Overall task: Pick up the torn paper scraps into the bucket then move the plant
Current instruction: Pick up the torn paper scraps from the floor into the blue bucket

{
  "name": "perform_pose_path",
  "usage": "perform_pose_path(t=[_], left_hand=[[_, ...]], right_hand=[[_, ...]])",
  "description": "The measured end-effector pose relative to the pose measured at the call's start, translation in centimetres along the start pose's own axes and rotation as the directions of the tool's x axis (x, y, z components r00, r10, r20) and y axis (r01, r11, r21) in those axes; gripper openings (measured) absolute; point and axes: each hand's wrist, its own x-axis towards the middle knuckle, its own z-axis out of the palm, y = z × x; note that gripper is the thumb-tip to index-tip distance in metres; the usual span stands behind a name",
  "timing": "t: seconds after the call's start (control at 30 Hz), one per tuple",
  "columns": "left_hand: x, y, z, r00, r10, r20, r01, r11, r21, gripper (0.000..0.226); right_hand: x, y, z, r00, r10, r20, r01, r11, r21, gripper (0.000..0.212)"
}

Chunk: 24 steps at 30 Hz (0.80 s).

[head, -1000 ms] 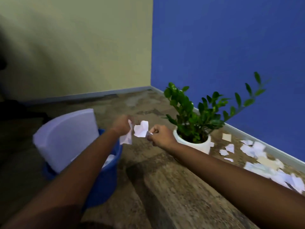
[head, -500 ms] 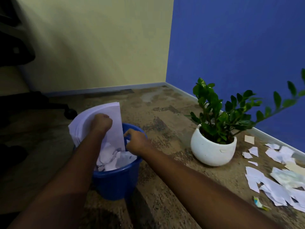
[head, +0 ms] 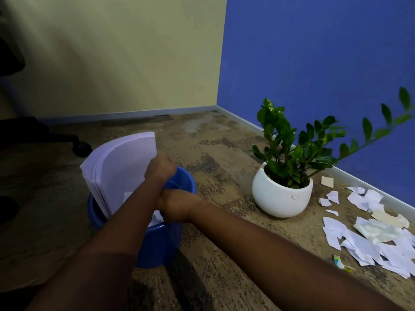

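Both hands [head: 177, 205] reach into the blue bucket [head: 161, 241] beside the plant [head: 292, 153].

The bucket [head: 161, 241] looked like smooth blue plastic with a faint sheen along its rim. The stack of sheets [head: 121, 171] standing in it was matt white paper, its edges fanned in thin layers. The torn scraps [head: 368, 241] on the floor were the same flat white paper, a few of them cream, with ragged edges. The plant pot [head: 280, 198] appeared to be white glazed ceramic, smooth and lightly speckled. The leaves [head: 292, 142] were glossy and waxy. The floor [head: 224, 176] had a rough, mottled brown carpet texture. Both walls [head: 314, 63] were matt paint.
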Motion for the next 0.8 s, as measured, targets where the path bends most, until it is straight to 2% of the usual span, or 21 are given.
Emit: perform_pose_path(t=[0.13,0.23,0.33,0.4,0.47,0.57,0.67,0.8], left_hand=[[-0.7,1.0,0.8,0.995,0.029,-0.094,-0.031,0.999,-0.014,0.027],[-1.5,3.5,2.6,0.973,0.016,-0.229,-0.051,0.988,-0.145,0.031],[-2.7,6.6,5.6,0.955,-0.006,-0.298,-0.087,0.951,-0.297,0.035],[-4.0,8.4,8.0,0.946,-0.038,-0.322,-0.096,0.916,-0.39,0.033],[-5.6,9.8,10.7,0.943,-0.094,-0.319,-0.074,0.876,-0.476,0.032],[-8.3,11.3,15.2,0.976,-0.08,-0.202,-0.022,0.889,-0.457,0.034],[-11.0,12.6,19.0,1.0,0.015,0.007,-0.012,0.939,-0.345,0.034],[-13.6,13.9,23.7,0.932,0.222,0.286,-0.221,0.975,-0.039,0.031]], right_hand=[[-1.4,1.4,-0.4,0.987,0.052,-0.153,-0.064,0.995,-0.072,0.014],[-3.3,3.8,-0.5,0.956,0.109,-0.272,-0.158,0.974,-0.163,0.02],[-6.0,6.8,-0.1,0.91,0.186,-0.37,-0.278,0.937,-0.212,0.026],[-8.5,8.9,0.3,0.888,0.249,-0.387,-0.345,0.917,-0.202,0.035],[-11.5,11.0,0.8,0.892,0.293,-0.345,-0.384,0.894,-0.233,0.045],[-16.0,13.5,1.4,0.873,0.403,-0.275,-0.475,0.832,-0.285,0.049],[-20.1,15.7,1.8,0.803,0.563,-0.196,-0.593,0.721,-0.358,0.047],[-25.3,19.1,2.2,0.701,0.706,-0.1,-0.683,0.623,-0.382,0.039]])
